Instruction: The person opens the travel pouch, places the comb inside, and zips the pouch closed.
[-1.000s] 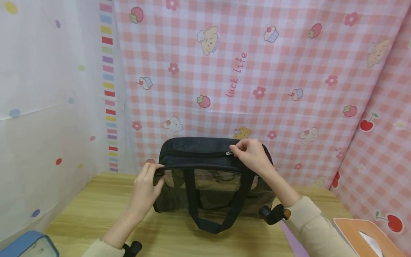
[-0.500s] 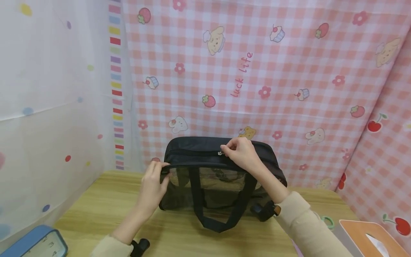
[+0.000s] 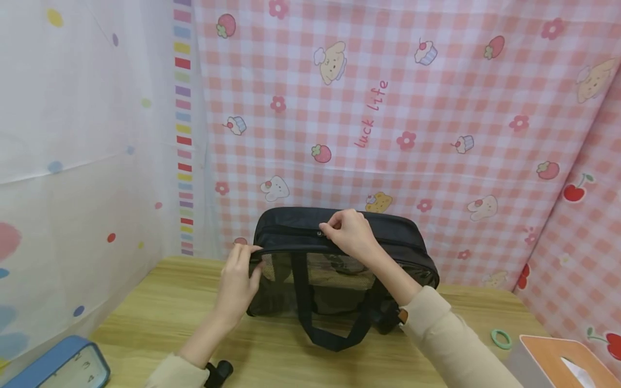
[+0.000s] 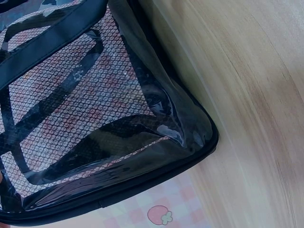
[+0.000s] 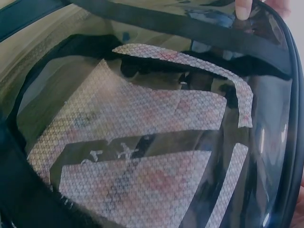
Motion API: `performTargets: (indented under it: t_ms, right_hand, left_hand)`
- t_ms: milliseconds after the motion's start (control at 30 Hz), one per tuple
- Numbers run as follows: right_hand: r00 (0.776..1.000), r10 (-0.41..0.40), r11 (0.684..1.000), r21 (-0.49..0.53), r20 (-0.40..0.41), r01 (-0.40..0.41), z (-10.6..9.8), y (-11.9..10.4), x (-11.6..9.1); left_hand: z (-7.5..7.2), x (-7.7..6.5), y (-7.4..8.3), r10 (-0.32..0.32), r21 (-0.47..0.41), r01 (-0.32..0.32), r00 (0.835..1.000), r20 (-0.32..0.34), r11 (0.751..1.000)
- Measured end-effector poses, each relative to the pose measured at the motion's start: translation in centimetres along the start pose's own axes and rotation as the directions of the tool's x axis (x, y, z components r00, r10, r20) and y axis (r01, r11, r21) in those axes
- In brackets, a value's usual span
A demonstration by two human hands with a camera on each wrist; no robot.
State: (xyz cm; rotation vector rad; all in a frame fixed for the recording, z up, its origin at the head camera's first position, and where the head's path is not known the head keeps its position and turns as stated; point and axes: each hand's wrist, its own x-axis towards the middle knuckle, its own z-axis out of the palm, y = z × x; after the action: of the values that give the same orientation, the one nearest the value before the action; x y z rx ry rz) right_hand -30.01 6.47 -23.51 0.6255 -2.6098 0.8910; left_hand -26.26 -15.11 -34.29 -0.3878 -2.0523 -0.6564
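A black bag [image 3: 291, 216] with clear front panels and mesh stands on the wooden table [image 3: 160, 312]. Its zip runs along the top. Thumb and finger of my right hand [image 3: 351, 233] pinch the small metal zipper pull [image 3: 320, 234], left of the middle of the top. My left hand [image 3: 237, 283] holds the bag's upper left corner, fingers over the edge and thumb on the front. The black carrying strap [image 3: 335, 341] hangs down in front. In the left wrist view the clear side panel [image 4: 156, 95] and its dark piped edge fill much of the picture.
At the front right stand an orange-topped tissue box [image 3: 545, 347] and a green ring [image 3: 501, 339] that lies flat. A blue clock [image 3: 63, 364] sits at the front left. Checked pink cloth [image 3: 412, 108] hangs right behind the bag.
My right hand has slid the zipper pull leftward along the top of the bag. My left hand keeps its hold on the corner. The head view has turned slightly left.
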Motion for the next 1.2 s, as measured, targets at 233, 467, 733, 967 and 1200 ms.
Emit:
performTargets:
  t_ms: [233, 467, 733, 967, 1200]
  right_hand:
    - [0.999, 0.017, 1.0, 0.003, 0.031, -0.018, 1.3, -1.3, 0.6]
    - [0.998, -0.028, 0.999, 0.026, 0.05, 0.027, 3.2, -3.6, 1.4]
    - [0.995, -0.079, 0.997, 0.014, 0.053, 0.078, 5.1, -5.9, 2.1]
    - [0.993, -0.104, 0.995, 0.008, 0.051, 0.103, 6.3, -6.9, 2.4]
    - [0.987, -0.15, 0.986, -0.063, 0.065, 0.154, 7.3, -7.1, 2.1]
  left_hand:
    - [0.0, 0.0, -0.1, 0.006, -0.001, -0.006, 1.0, -0.003, 1.0]
    - [-0.2, 0.0, -0.2, 0.009, 0.01, -0.009, 1.0, -0.019, 1.0]
    - [-0.2, -0.1, -0.1, 0.005, 0.027, -0.005, 1.0, -0.002, 1.0]
    - [0.0, -0.2, -0.1, 0.028, 0.014, -0.028, 0.999, -0.015, 1.0]
    - [-0.1, -0.3, -0.4, 0.049, 0.018, -0.048, 0.998, -0.04, 0.999]
